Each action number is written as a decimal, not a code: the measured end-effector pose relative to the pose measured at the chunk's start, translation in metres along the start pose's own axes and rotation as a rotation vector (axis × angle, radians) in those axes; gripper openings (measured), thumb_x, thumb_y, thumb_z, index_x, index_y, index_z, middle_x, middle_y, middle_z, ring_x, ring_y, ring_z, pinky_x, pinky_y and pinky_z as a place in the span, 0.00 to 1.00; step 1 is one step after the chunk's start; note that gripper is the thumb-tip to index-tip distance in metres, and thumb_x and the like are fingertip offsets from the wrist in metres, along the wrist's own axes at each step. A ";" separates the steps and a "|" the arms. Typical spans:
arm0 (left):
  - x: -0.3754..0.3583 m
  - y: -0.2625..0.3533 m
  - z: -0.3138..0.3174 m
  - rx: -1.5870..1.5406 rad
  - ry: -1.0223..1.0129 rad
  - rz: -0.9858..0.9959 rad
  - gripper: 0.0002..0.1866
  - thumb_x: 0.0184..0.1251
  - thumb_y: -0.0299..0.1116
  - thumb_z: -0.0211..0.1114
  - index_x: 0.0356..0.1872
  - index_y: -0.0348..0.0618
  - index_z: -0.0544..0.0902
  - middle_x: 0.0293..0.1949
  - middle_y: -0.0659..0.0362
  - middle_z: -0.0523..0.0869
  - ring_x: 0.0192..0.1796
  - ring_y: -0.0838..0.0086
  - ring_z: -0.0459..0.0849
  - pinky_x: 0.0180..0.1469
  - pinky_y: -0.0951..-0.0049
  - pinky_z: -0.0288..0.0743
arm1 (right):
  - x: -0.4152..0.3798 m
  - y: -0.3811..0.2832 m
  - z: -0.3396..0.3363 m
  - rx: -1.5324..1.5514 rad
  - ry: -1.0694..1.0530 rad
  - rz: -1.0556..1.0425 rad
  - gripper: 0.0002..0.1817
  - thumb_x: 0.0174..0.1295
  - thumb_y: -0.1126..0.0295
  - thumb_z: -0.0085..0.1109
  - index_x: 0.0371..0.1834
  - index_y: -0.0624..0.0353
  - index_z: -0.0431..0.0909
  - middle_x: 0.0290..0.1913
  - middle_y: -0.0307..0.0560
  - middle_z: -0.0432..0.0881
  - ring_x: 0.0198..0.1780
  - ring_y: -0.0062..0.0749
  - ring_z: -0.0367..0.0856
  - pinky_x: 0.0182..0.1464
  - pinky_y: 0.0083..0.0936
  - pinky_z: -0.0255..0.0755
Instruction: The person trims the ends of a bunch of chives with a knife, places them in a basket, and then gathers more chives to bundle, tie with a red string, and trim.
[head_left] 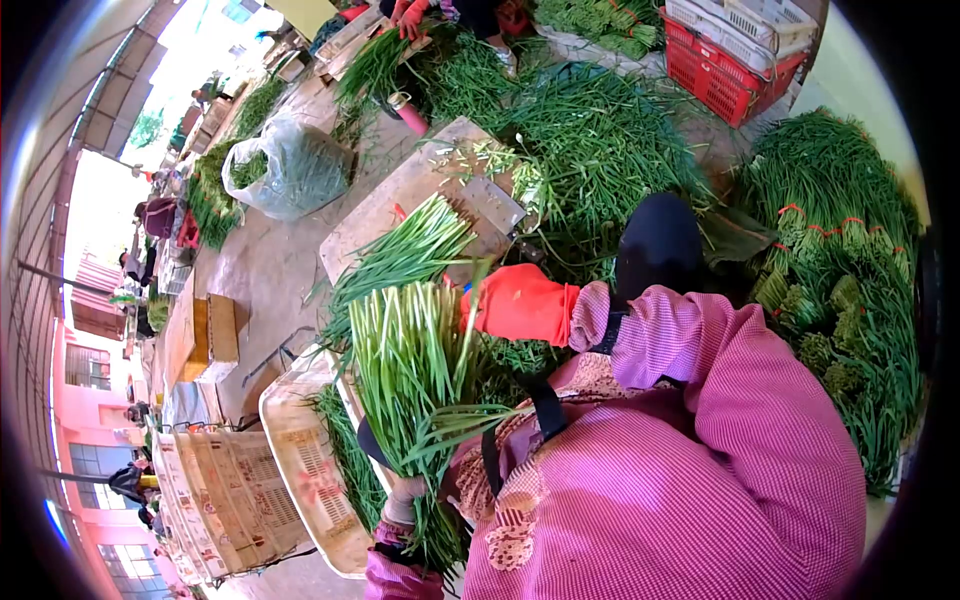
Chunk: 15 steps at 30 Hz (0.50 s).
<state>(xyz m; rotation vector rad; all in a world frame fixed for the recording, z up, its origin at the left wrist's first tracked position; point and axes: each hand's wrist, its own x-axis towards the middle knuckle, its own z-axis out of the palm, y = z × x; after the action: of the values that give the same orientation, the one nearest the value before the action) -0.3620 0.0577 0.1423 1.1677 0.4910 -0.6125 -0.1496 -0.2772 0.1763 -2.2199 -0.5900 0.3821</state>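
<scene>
Your right hand, in an orange glove, was closed on the upper stalks of the bundle of green chives. Your left hand gripped the same bundle low down, holding it in front of your chest. Just beyond lay a second bunch on a wooden board. A clear plastic bag sat farther off, and a red crate well apart.

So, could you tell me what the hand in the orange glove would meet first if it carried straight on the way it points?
The right hand points left at the bunch of green stalks and seems to touch it already; depth is unclear.
</scene>
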 end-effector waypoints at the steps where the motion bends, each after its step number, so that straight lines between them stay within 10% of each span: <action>1: 0.018 -0.009 -0.042 -0.021 -0.264 -0.066 0.20 0.62 0.24 0.67 0.56 0.35 0.77 0.44 0.53 0.85 0.40 0.66 0.84 0.39 0.67 0.83 | -0.005 -0.011 -0.012 0.077 0.024 0.053 0.14 0.66 0.54 0.58 0.37 0.51 0.84 0.23 0.43 0.84 0.21 0.26 0.83 0.28 0.27 0.77; 6: 0.007 0.010 0.007 -0.072 -0.030 0.077 0.17 0.46 0.32 0.70 0.37 0.35 0.81 0.25 0.56 0.81 0.29 0.63 0.80 0.37 0.60 0.75 | 0.024 0.034 -0.031 0.752 0.214 0.072 0.14 0.65 0.59 0.56 0.33 0.58 0.83 0.28 0.41 0.85 0.22 0.25 0.82 0.25 0.27 0.75; 11: 0.002 0.021 0.026 0.021 -0.053 0.079 0.16 0.44 0.37 0.69 0.32 0.37 0.81 0.23 0.56 0.79 0.28 0.64 0.79 0.37 0.61 0.75 | 0.016 0.032 -0.033 0.499 0.156 -0.232 0.21 0.66 0.49 0.58 0.41 0.57 0.85 0.34 0.44 0.86 0.42 0.30 0.84 0.49 0.25 0.75; 15: 0.024 0.014 -0.025 -0.003 -0.164 0.137 0.14 0.51 0.29 0.66 0.40 0.35 0.82 0.31 0.56 0.83 0.32 0.67 0.82 0.38 0.66 0.79 | 0.033 0.034 -0.009 -0.040 -0.025 -0.557 0.16 0.68 0.49 0.58 0.52 0.42 0.83 0.56 0.43 0.81 0.72 0.51 0.65 0.77 0.57 0.39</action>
<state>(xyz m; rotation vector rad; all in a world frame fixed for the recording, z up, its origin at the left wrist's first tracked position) -0.3358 0.0804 0.1284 1.1282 0.2700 -0.5827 -0.1081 -0.2850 0.1534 -1.9816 -1.1933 0.1070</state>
